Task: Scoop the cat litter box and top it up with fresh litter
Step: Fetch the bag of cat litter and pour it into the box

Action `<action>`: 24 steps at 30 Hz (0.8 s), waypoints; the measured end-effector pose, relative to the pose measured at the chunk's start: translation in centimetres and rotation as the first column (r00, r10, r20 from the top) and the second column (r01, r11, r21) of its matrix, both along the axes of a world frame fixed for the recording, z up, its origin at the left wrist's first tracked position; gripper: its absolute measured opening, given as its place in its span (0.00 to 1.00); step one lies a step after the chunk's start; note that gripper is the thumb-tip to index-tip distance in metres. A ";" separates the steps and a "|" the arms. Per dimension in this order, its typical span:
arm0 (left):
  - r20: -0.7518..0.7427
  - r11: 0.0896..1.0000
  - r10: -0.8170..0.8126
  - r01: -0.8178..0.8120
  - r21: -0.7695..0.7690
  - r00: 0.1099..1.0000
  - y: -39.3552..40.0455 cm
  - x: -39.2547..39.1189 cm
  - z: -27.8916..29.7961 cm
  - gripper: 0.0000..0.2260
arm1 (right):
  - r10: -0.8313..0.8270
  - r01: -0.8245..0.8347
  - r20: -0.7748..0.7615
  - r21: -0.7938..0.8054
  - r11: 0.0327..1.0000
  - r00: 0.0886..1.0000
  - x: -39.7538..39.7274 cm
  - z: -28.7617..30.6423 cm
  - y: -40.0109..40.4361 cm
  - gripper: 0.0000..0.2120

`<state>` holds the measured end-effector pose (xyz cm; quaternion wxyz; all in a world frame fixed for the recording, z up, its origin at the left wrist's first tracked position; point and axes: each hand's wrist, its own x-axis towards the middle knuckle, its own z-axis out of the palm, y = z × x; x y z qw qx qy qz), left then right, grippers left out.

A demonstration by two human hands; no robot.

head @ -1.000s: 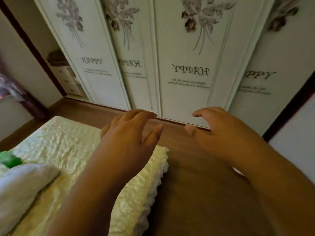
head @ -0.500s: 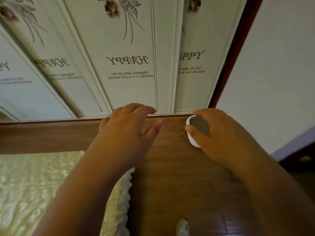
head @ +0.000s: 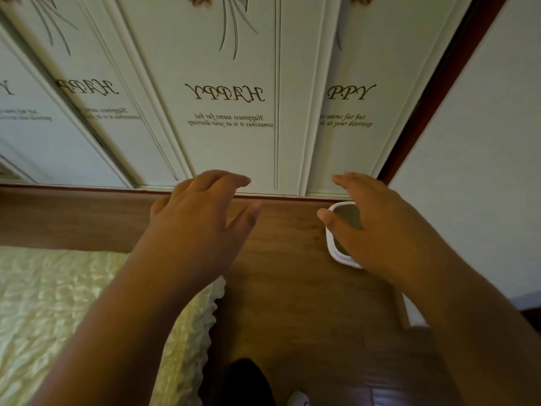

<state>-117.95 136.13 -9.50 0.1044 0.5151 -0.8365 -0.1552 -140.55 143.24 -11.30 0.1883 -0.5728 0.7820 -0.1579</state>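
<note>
Litter box [head: 332, 244] lies under right hand [head: 377, 227] — fingers [head: 345, 181] relaxed, grasping nothing.

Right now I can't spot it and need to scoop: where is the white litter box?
In the head view, the white rounded litter box sits on the wooden floor at right, near the wardrobe doors, partly hidden behind the right hand.

Wardrobe doors [head: 228, 142] read "HAPPY", partly mirrored.
</note>
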 end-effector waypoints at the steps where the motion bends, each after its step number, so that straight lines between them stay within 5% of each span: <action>1: -0.008 1.000 0.010 -0.010 -0.002 1.000 -1.1 -0.2 -0.1 0.26 | 0.010 -0.010 0.003 0.004 1.000 1.000 -0.3 -0.2 -1.1 0.32; 24: 0.025 1.000 -0.012 0.012 -0.002 1.000 -37.9 -4.5 0.0 0.27 | 0.041 -0.042 -0.018 -0.071 0.997 0.999 -3.4 -0.6 -37.2 0.30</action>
